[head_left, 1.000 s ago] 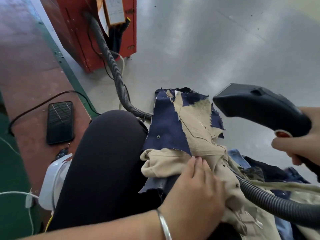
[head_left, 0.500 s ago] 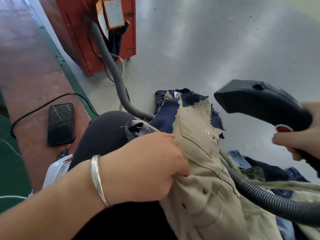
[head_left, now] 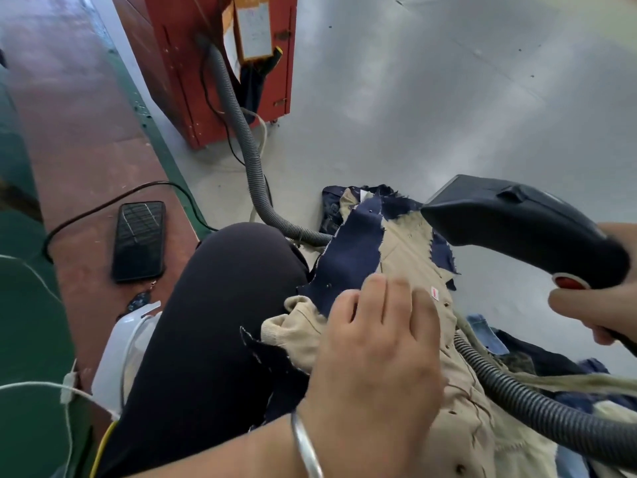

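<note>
Head view: the garment (head_left: 405,241), khaki with navy panels, lies across the person's lap just right of the raised leg (head_left: 213,305). Its long axis runs from the near right corner of the picture forward and slightly left, ending in a ragged edge over the floor.

The left hand (head_left: 375,343) lies flat on the garment's middle, palm down. Its fingers are straight and spread a little, pressing the cloth rather than pinching it.

The right hand (head_left: 599,305) is curled round the handle of the black nozzle (head_left: 517,229), thumb near the red button. A ribbed hose (head_left: 537,401) trails from the handle over the near part of the garment.

The nozzle points left, with its mouth over the garment's far right edge, beyond the left fingertips. Whether it touches the cloth cannot be told.

So the stretch to be worked likely lies ahead of the left hand and under the nozzle's tip. The right hand is nearer to it through the tool, and the left hand serves as anchor.

A phone (head_left: 139,241) lies on the red floor strip to the left, well apart.
</note>
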The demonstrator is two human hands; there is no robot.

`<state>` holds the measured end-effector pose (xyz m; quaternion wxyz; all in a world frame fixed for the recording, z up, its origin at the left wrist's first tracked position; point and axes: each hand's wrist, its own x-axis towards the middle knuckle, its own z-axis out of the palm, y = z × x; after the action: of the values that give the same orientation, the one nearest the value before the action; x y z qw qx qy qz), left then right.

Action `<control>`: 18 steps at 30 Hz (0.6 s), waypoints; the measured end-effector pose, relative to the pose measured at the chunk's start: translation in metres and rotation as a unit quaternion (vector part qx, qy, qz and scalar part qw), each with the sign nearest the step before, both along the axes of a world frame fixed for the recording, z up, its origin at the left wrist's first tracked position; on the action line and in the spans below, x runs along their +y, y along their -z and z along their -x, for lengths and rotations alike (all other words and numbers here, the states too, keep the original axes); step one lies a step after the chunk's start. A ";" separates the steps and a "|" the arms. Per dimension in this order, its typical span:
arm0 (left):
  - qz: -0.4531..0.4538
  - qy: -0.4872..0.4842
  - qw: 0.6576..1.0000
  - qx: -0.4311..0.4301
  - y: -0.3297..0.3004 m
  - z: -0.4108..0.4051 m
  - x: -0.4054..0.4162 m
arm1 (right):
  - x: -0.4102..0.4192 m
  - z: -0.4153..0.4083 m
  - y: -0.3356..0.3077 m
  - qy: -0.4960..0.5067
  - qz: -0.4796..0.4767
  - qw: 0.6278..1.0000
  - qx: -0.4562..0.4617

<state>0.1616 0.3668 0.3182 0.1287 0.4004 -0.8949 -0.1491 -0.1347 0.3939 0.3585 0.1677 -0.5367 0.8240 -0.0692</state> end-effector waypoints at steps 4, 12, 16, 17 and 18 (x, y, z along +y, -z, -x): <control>-0.057 0.021 0.994 -0.088 0.032 0.015 -0.002 | -0.002 0.008 0.000 0.017 0.001 1.000 0.009; 0.047 0.190 0.974 -0.110 0.043 0.024 0.003 | 0.001 -0.027 -0.019 -0.005 -0.007 1.000 0.026; 0.059 0.230 0.963 -0.132 0.043 0.040 0.010 | 0.003 -0.063 -0.032 -0.022 -0.040 0.998 0.038; 0.061 0.232 0.962 -0.131 0.042 0.040 0.010 | 0.004 -0.070 -0.035 -0.020 -0.043 0.998 0.044; 0.060 0.234 0.962 -0.127 0.043 0.040 0.009 | 0.006 -0.074 -0.038 -0.019 -0.045 0.998 0.049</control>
<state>0.1219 0.3760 0.2752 -0.0007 0.1866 -0.9800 -0.0693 -0.0602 0.3998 0.3967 0.1522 -0.5466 0.8234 -0.0026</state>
